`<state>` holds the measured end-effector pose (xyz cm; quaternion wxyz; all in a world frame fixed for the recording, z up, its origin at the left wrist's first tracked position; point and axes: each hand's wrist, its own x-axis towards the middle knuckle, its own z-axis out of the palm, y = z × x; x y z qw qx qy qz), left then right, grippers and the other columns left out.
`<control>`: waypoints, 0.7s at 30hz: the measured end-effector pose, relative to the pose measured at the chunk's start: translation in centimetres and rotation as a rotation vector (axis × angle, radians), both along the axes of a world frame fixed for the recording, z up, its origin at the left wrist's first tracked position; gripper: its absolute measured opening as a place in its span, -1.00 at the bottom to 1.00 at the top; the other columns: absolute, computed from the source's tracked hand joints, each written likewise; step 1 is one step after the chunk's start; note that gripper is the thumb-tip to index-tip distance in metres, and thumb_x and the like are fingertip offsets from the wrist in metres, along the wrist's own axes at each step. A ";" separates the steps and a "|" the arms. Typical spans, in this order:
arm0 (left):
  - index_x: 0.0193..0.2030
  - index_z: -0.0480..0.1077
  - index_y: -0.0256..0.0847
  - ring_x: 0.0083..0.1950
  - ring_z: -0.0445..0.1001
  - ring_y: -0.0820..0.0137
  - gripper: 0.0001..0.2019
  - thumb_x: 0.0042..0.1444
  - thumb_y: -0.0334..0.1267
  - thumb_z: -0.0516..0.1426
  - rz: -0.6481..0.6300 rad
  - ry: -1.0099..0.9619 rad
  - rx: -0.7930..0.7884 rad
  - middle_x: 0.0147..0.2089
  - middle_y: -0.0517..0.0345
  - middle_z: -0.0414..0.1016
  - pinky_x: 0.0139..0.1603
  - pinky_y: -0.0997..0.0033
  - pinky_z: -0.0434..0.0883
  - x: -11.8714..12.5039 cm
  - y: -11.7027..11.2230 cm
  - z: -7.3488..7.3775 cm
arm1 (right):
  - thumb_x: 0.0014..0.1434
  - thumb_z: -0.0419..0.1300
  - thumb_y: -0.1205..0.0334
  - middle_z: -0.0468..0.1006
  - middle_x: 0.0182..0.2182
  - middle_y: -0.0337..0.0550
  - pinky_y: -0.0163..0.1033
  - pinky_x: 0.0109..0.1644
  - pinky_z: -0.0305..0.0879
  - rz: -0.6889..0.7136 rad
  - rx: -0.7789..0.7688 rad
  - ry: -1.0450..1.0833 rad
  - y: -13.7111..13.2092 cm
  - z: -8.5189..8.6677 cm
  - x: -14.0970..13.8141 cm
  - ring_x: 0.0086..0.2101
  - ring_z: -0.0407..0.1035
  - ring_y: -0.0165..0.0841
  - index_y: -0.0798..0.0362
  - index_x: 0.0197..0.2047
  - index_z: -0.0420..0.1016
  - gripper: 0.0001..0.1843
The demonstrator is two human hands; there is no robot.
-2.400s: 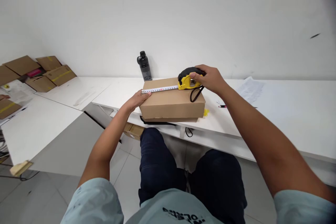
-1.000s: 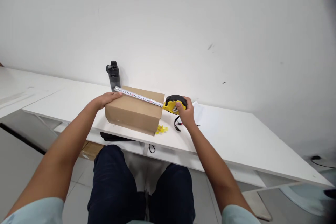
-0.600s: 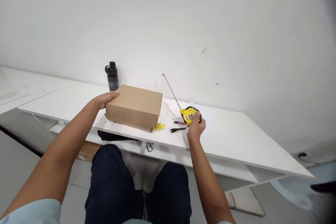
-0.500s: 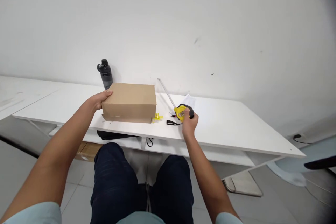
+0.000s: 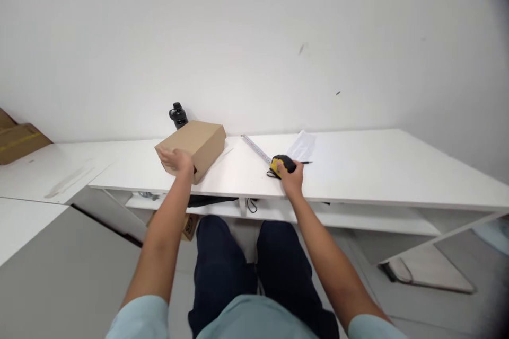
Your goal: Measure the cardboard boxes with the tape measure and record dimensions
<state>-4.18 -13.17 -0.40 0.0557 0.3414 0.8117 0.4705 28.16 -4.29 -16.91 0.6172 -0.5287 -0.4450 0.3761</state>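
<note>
A brown cardboard box (image 5: 194,135) sits turned at an angle on the white desk. My left hand (image 5: 177,160) is against its near face with fingers stretched out, not wrapped round it. In my right hand (image 5: 292,177) is a yellow and black tape measure (image 5: 283,163), held low over the desk. Its blade (image 5: 256,148) reaches out to the far left, towards the wall. A black wrist strap (image 5: 272,174) lies by the tape case. Just beyond my right hand is a dark pen (image 5: 306,162) beside a white paper sheet (image 5: 302,144).
A black bottle (image 5: 178,115) stands behind the box near the wall. Another cardboard box (image 5: 24,143) is at the far left. Under the white desktop (image 5: 377,169) runs a shelf (image 5: 366,218) with a dark item (image 5: 210,201) on it.
The cardboard box has been turned, and my left hand has shifted from its left side to its near face. The tape measure is lower, its blade closer to the desk. My view has swung left.
</note>
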 end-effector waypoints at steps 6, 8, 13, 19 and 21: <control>0.62 0.05 -0.21 0.75 -0.52 0.03 -0.39 0.51 -0.13 -0.05 -0.124 0.541 0.130 0.75 -0.21 -0.34 0.65 -0.35 -0.13 5.5 -2.1 -1.4 | -0.20 0.56 -0.19 0.57 -0.13 0.03 -0.01 0.02 0.52 0.056 0.126 0.112 1.6 -2.0 0.3 -0.12 0.46 -0.14 -0.08 -0.08 0.34 -0.26; 0.54 0.23 -0.18 0.76 -0.34 0.06 -0.47 0.51 -0.12 -0.01 -0.407 0.691 0.083 0.72 -0.20 -0.10 0.67 -0.26 -0.08 6.6 -2.4 -3.1 | -0.18 0.57 -0.16 0.57 -0.17 0.01 -0.03 -0.02 0.52 0.091 0.138 0.106 1.9 -2.1 0.5 -0.14 0.47 -0.14 -0.09 -0.10 0.34 -0.30; 0.44 0.36 -0.19 0.65 0.16 0.07 -0.52 0.51 -0.05 0.02 -0.886 0.666 -0.131 0.60 -0.22 0.25 0.63 -0.08 0.17 8.6 -1.5 -8.9 | -0.20 0.56 -0.13 0.59 0.03 0.10 0.21 0.23 0.48 0.095 0.089 0.012 1.7 -1.1 1.3 0.04 0.49 -0.03 -0.05 0.05 0.42 -0.21; 0.42 0.35 -0.18 0.68 0.08 0.08 -0.46 0.52 0.11 -0.04 -0.725 0.226 -0.073 0.68 -0.20 0.06 0.64 0.02 0.14 10.1 1.9 -13.1 | -0.07 0.43 0.07 0.12 0.55 0.20 0.16 0.59 0.10 0.073 -0.043 -0.173 1.0 0.5 1.0 0.50 0.12 0.03 0.08 0.61 0.00 0.25; 0.47 0.27 -0.22 0.63 0.21 0.12 -0.41 0.52 0.14 -0.04 -0.759 0.087 -0.060 0.62 -0.27 0.20 0.59 0.08 0.21 10.5 3.4 -13.2 | 0.04 0.36 0.07 -0.10 0.62 0.18 0.07 0.63 0.00 0.101 -0.109 -0.257 1.0 1.7 0.0 0.57 -0.05 -0.03 0.14 0.67 -0.27 0.31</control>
